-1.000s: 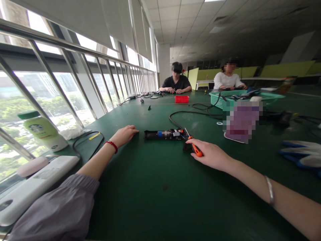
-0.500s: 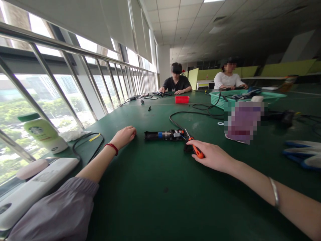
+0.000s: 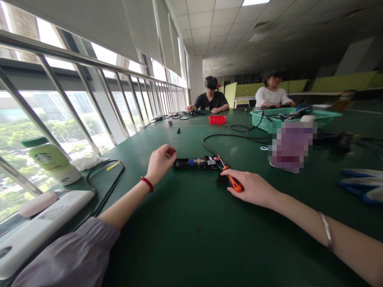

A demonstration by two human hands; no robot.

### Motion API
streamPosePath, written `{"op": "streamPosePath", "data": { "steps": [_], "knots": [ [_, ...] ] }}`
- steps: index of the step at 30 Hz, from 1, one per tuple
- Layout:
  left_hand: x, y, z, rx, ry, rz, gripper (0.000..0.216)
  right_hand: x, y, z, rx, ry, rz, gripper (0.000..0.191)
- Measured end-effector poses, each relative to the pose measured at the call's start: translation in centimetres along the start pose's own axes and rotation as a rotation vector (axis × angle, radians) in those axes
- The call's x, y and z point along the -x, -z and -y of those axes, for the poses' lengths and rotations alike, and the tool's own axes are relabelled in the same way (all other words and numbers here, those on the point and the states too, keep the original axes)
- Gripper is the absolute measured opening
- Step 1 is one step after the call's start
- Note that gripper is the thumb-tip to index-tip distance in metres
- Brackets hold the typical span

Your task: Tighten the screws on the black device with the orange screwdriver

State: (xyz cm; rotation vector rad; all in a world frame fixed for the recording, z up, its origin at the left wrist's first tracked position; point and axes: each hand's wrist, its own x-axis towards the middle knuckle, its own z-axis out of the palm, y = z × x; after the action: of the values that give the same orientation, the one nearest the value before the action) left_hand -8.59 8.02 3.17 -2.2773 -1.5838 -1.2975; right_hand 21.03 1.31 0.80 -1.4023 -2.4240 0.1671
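Note:
An orange-and-black screwdriver (image 3: 233,182) is in my right hand (image 3: 254,186), its shaft slanting up and left. Its tip reaches the right end of an opened black cylindrical electrical device (image 3: 197,162), which lies flat on the green table. This device has a blue band, exposed inner parts and thin wires, with a black cable (image 3: 215,137) running off behind it. My left hand (image 3: 161,161) is at the device's left end, fingers loosely curled with a gap to the thumb. Whether its fingertips touch the device, I cannot tell.
A pixelated purple object (image 3: 291,147) and a green basket (image 3: 260,120) of tools lie at the right, gloves (image 3: 363,183) nearer. A red tray (image 3: 217,120) stands farther back. A bottle (image 3: 49,159) and white power strip (image 3: 50,223) are at left. Two people sit across the table.
My left hand has moved right to the device's left end, its fingers loosening from a closed curl. My right hand and screwdriver stay nearly in place.

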Motion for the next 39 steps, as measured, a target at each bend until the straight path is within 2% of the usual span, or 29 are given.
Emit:
{"op": "streamPosePath", "data": {
  "steps": [5, 10, 18, 32, 39],
  "knots": [
    [1.6, -3.0, -3.7, 0.255, -0.028, 0.119, 0.009, 0.0, 0.3, 0.5, -0.009, 0.005, -0.01, 0.039],
    [2.3, -4.6, -4.4, 0.296, -0.049, 0.177, 0.006, 0.2, 0.5, 1.4, -0.035, 0.02, 0.007, 0.039],
    [2.2, -4.9, -4.6, 0.303, -0.088, 0.16, 0.006, 0.5, 0.4, 2.4, -0.04, 0.054, 0.042, 0.037],
    [2.1, -5.7, -4.9, 0.214, -0.147, 0.186, 0.008, 0.7, 0.1, 2.2, -0.022, 0.075, 0.042, 0.04],
    [2.0, -5.9, -4.6, 0.242, -0.166, 0.189, 0.008, 0.6, 0.2, 2.5, -0.011, 0.087, 0.043, 0.041]
  ]
}}
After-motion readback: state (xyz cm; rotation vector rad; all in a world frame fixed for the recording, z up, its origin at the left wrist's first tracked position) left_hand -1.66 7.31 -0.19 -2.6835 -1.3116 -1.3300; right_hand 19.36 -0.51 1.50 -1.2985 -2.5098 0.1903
